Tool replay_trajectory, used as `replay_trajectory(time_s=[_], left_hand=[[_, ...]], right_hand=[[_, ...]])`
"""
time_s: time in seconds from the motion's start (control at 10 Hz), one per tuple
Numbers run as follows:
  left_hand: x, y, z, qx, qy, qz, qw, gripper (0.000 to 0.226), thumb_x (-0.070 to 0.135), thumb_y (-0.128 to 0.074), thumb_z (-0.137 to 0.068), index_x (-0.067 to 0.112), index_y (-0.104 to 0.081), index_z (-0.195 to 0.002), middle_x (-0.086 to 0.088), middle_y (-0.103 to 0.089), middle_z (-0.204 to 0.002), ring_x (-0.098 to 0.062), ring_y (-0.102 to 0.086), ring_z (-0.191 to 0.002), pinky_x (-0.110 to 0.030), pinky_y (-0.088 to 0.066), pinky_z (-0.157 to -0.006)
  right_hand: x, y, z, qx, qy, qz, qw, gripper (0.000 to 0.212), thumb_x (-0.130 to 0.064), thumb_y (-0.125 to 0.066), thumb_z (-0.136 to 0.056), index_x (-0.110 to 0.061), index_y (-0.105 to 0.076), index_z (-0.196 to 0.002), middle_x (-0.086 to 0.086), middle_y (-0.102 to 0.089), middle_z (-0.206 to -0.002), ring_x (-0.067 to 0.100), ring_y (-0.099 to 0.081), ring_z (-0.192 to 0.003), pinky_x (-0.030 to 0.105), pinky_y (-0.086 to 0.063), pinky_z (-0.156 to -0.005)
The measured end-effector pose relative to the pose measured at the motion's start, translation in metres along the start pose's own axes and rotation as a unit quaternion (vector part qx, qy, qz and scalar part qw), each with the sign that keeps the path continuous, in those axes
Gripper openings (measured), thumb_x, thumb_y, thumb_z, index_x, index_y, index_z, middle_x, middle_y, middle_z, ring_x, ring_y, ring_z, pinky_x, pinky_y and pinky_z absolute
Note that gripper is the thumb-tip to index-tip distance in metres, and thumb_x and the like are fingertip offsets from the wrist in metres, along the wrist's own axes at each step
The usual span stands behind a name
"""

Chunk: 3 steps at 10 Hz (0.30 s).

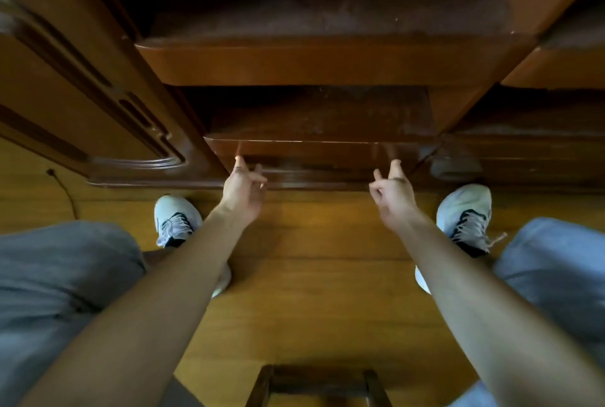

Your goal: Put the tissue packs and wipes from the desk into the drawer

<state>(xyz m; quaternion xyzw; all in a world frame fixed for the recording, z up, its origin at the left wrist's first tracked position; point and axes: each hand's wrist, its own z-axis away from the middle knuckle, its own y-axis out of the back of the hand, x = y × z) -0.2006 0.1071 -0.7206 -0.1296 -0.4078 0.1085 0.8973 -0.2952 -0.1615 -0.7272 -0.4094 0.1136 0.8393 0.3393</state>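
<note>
Both bare arms reached forward from the lower corners of the frame toward the dark wooden front of a low drawer (314, 158) in the middle of the picture. The left hand (244, 189) sat at the drawer's left end with one finger stretched up so its tip touched the glossy front near the top edge, the other fingers loosely curled and grasping nothing. The right hand (393, 192) sat at the right end in much the same pose, one finger raised against the front and the rest bent inward, also holding nothing. The drawer stood slightly out from the cabinet, and a strip of its dim inside showed above the front; what lay inside could not be made out. Above it, in the upper middle of the frame, a second, wider drawer (314, 63) jutted out farther, its interior too dark to read. No tissue packs or wipes showed anywhere in the view, and the bench top itself lay outside the frame. A carved cabinet door (82, 89) filled the left side. Two pale sneakers, one (176, 220) left of centre and one (465, 213) at the right, rested on the yellow wooden floor (314, 275), with grey trouser legs in the lower corners. A dark wooden frame (317, 383) showed at the bottom centre.
</note>
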Motion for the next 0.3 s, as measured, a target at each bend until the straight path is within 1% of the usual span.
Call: replay_trajectory(time_s=[0.1, 0.2, 0.3], left_hand=[[0.017, 0.010, 0.015, -0.013, 0.004, -0.128, 0.992, 0.085, -0.013, -0.043, -0.093, 0.026, -0.011, -0.160, 0.002, -0.011, -0.168, -0.021, -0.027, -0.150, -0.043, -0.025, -0.121], [0.033, 0.011, 0.039, 0.018, 0.001, -0.332, 0.943, 0.070, 0.010, -0.053, -0.100, 0.025, -0.020, -0.160, -0.004, -0.026, -0.164, -0.030, -0.033, -0.146, -0.044, -0.028, -0.119], [0.054, 0.016, 0.070, -0.011, -0.059, -0.502, 0.863, 0.077, 0.017, -0.058, -0.099, 0.025, -0.013, -0.161, -0.003, -0.034, -0.160, -0.029, -0.054, -0.129, -0.035, -0.045, -0.101]], right_hand=[[-0.013, 0.023, 0.016, -0.052, 0.014, 0.127, 0.990, 0.083, 0.015, -0.046, -0.090, -0.031, -0.033, -0.158, 0.004, -0.028, -0.165, 0.016, -0.049, -0.135, 0.034, -0.048, -0.104], [-0.027, 0.034, 0.045, -0.065, 0.048, 0.243, 0.967, 0.056, 0.001, -0.052, -0.097, -0.025, -0.054, -0.147, 0.005, -0.044, -0.157, 0.020, -0.051, -0.134, 0.038, -0.048, -0.107], [-0.060, 0.026, 0.084, -0.078, 0.197, 0.267, 0.940, 0.038, -0.005, -0.054, -0.100, -0.027, -0.069, -0.127, -0.003, -0.068, -0.131, 0.014, -0.066, -0.115, 0.033, -0.055, -0.097]])
